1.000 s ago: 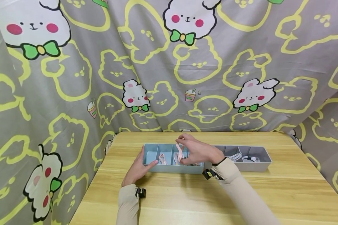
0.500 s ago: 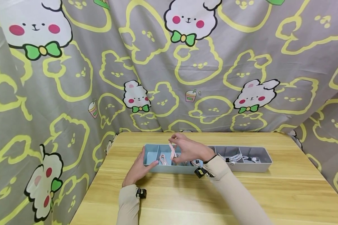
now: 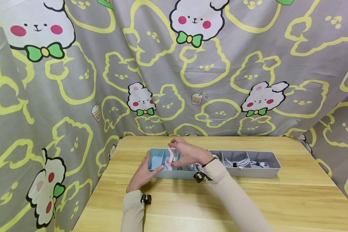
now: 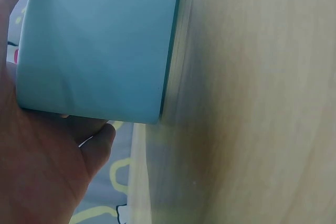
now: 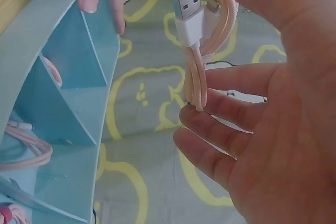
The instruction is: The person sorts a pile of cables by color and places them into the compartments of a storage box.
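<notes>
My right hand [image 3: 188, 154] holds a bundled pink USB cable [image 5: 195, 77] above the light blue divided box [image 3: 174, 174]. Its white USB plug points up near the thumb in the right wrist view. My left hand [image 3: 140, 175] grips the left end of that box, thumb over the front rim and fingers along the end wall. The leftmost compartment holds nothing visible. A pink cable [image 5: 34, 148] lies coiled in one of the box's compartments, and part of another bundle [image 5: 16, 214] with a pinkish-red tie shows beside it. My right hand hides some compartments in the head view.
A grey divided box [image 3: 261, 172] stands right of the blue one, with white cables [image 3: 242, 163] and a dark-tied cable [image 3: 258, 164] inside. Both rest on a wooden table [image 3: 191, 203]. A patterned curtain [image 3: 208, 112] hangs behind and to the sides.
My right hand has moved left along the blue box with the pink cable in its grip, from over the middle compartments to near the second from left. My left hand has stayed put.
</notes>
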`<action>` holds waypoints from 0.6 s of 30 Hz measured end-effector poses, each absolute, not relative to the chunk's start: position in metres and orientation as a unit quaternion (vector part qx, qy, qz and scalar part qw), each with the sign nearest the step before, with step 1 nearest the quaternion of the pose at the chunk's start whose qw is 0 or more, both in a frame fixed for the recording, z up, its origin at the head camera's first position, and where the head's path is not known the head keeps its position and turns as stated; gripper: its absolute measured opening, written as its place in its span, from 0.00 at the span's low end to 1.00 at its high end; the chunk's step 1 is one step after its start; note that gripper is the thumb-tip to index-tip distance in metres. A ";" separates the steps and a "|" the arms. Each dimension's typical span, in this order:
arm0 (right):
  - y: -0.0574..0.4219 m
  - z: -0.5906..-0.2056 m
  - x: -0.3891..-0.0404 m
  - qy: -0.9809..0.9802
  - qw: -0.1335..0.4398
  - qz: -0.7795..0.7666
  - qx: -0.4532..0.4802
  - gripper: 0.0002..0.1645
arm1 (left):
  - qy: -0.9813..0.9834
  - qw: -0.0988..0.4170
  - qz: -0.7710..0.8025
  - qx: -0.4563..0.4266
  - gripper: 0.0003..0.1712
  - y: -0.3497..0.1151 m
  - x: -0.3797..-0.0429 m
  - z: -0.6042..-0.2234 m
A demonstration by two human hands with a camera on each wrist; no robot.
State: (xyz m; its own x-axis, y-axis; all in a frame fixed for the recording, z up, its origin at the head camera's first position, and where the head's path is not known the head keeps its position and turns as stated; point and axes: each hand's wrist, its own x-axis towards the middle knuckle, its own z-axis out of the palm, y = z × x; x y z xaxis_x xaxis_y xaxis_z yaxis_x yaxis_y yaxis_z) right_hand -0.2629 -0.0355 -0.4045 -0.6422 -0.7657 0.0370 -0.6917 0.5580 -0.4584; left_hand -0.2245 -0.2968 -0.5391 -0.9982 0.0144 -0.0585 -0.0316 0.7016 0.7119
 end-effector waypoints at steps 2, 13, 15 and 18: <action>-0.038 -0.406 -0.263 0.878 0.085 -0.224 -0.414 0.51 | 0.921 0.028 0.388 -0.003 0.72 -0.297 -0.225 -0.539; -0.050 -0.410 -0.267 0.874 0.075 -0.224 -0.424 0.49 | 0.919 0.027 0.392 0.007 0.72 -0.296 -0.225 -0.539; -0.052 -0.411 -0.268 0.874 0.075 -0.224 -0.424 0.48 | 0.919 0.026 0.393 0.008 0.72 -0.296 -0.225 -0.538; -0.055 -0.413 -0.269 0.874 0.075 -0.224 -0.426 0.48 | 0.919 0.025 0.394 0.010 0.72 -0.296 -0.225 -0.538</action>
